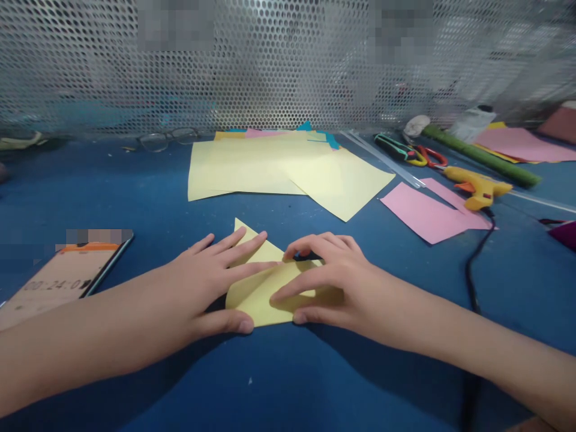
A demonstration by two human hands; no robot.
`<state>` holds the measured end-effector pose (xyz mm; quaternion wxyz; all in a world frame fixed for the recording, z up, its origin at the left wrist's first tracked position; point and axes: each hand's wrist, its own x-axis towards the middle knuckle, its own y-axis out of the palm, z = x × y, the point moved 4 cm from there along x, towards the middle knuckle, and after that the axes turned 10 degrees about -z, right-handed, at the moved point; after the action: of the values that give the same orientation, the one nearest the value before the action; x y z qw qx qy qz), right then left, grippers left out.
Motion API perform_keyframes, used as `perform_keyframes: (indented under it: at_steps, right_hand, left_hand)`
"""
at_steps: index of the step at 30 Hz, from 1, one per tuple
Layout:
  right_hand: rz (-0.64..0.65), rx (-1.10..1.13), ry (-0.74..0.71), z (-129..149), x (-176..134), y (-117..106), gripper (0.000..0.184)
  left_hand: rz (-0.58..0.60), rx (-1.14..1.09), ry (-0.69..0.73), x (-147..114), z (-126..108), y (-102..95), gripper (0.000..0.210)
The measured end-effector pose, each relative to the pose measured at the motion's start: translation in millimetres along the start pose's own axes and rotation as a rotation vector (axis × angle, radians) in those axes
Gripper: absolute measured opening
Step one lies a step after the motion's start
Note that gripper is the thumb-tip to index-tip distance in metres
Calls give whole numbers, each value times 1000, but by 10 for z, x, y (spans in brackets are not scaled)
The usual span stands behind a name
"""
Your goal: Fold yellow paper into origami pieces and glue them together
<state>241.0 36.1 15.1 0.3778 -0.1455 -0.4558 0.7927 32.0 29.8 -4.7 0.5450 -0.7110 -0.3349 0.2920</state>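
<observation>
A pale yellow sheet of paper [258, 300], folded over itself, lies on the blue table between my hands. My left hand [209, 279] rests flat across its left side, fingers spread, with the thumb at the near edge. From the right, my right hand [330, 273] bends around the folded part. Its index finger lies on top, the other fingers reach behind the fold's upper edge, and the thumb is by the near edge. A pointed corner of the paper sticks out beyond my left fingers. The paper's right end is partly hidden under my right hand.
Yellow sheets [252, 168] lie farther back. To the right are pink paper pieces [423, 213], a yellow glue gun [479, 186] with a black cord, red-handled scissors [432, 157] and a green stick [481, 156]. A phone [58, 276] showing a timer lies left; glasses [168, 139] sit behind.
</observation>
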Motion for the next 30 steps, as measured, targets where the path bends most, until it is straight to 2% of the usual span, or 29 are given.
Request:
perform_keyframes:
  at_steps: [7,11,17,23,28,30]
  right_hand:
    - [-3,31,60,57,6,75,39]
    - [-22,39,72,58,-7,91,36]
    - [-30,26,146,95,44,146,34]
    - [-41,39,87,181,159,243,36]
    - [-38,72,79,238,243,319,43]
    - [-56,65,79,265,272,341,51]
  left_hand:
    - [4,31,1,-25,17,-24,68]
    - [46,22,33,-15,17,-68,66]
    - [95,14,29,-30,58,-209,81]
    - [110,-19,60,-65,114,-215,82]
    - [141,-11,-38,-79,149,-284,104]
    - [152,-7,-87,-80,163,-313,107]
